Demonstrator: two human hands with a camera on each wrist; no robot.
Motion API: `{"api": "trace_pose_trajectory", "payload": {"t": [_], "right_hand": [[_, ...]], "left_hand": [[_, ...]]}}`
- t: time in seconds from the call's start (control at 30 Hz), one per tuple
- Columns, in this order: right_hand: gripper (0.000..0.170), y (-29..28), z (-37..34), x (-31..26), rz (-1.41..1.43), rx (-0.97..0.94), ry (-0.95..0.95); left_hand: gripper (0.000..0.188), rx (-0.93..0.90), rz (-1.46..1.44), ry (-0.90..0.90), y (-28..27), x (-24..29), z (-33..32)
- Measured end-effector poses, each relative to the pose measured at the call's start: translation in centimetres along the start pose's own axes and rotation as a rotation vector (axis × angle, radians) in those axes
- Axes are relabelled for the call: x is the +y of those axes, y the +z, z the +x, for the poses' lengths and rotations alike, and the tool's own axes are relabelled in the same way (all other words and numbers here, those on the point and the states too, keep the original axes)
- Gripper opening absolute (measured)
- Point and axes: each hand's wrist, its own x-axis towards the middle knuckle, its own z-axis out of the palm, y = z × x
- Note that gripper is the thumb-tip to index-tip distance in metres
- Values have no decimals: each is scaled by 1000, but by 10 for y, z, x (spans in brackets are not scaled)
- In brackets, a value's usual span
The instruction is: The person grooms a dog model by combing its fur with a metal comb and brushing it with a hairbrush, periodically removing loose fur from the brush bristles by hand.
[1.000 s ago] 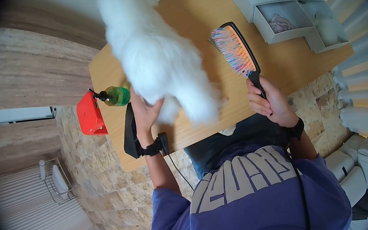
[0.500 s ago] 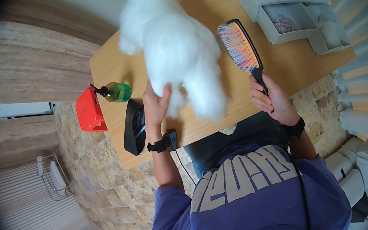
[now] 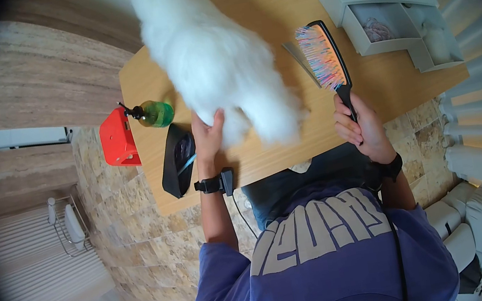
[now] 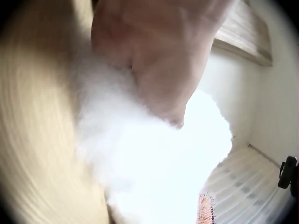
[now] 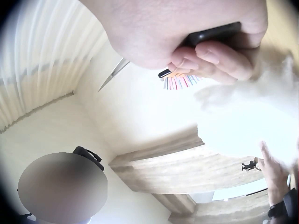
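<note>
A fluffy white dog (image 3: pixel 215 61) stands on the wooden table (image 3: pixel 141 84), its hind legs toward me and its head outside the head view. My left hand (image 3: pixel 207 138) grips the hind leg on the left, thumb on the near side; fur hides most of the fingers. In the left wrist view, that hand (image 4: pixel 159 60) presses into the white fur (image 4: pixel 149 154). To the right of the dog, my right hand (image 3: pixel 365 129) holds a black hairbrush (image 3: pixel 327 56) by its handle. Its orange pad and multicoloured bristles face the dog, apart from the coat.
A metal comb (image 3: pixel 302 65) lies between dog and brush. Left of the dog are a green pump bottle (image 3: pixel 156 113) and a black pouch (image 3: pixel 175 166). White drawers (image 3: pixel 381 45) stand open at the back right. A red stool (image 3: pixel 117 138) is beyond the table's left edge.
The dog's body swings right, then back left, while my left hand stays at its hind leg. My right hand and the brush shift slightly right, and the comb shows more fully.
</note>
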Motion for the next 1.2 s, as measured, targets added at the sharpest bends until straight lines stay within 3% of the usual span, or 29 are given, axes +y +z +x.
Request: {"api": "trace_pose_trajectory", "payload": {"t": [0.13, 0.23, 0.33, 0.4, 0.43, 0.5, 0.63, 0.7, 0.73, 0.8, 0.93, 1.2], "right_hand": [[42, 0, 1, 2, -2, 3, 35], [41, 2, 3, 4, -47, 36, 13], [43, 7, 3, 4, -117, 66, -36], [46, 13, 7, 3, -655, 511, -23], [46, 4, 10, 5, -661, 510, -22], [46, -29, 18, 14, -1187, 449, -382], [44, -32, 14, 7, -1010, 535, -207], [44, -16, 4, 2, -656, 582, -26], [44, -20, 2, 1, -659, 587, -29], [43, -28, 0, 1, -428, 275, -28], [44, -21, 5, 6, -376, 198, -41], [44, -14, 14, 11, -505, 279, -50]], "left_hand": [[33, -104, 42, -224, -10, 15, 3], [32, -18, -77, -307, -5, 18, 6], [32, 31, -13, -319, -2, 15, 6], [32, 86, 49, -270, 6, 12, 5], [33, 132, 115, -220, 9, 11, 4], [35, 140, 121, -217, 10, 12, 5], [36, 124, 126, -219, 11, 21, 4], [37, 130, 137, -202, 10, 18, 5], [38, 139, 157, -187, 9, 17, 4], [39, 126, 164, -184, 6, 17, 3], [46, 75, 230, -172, 3, 24, 2], [65, 110, 305, -82, 3, 33, 0]]}}
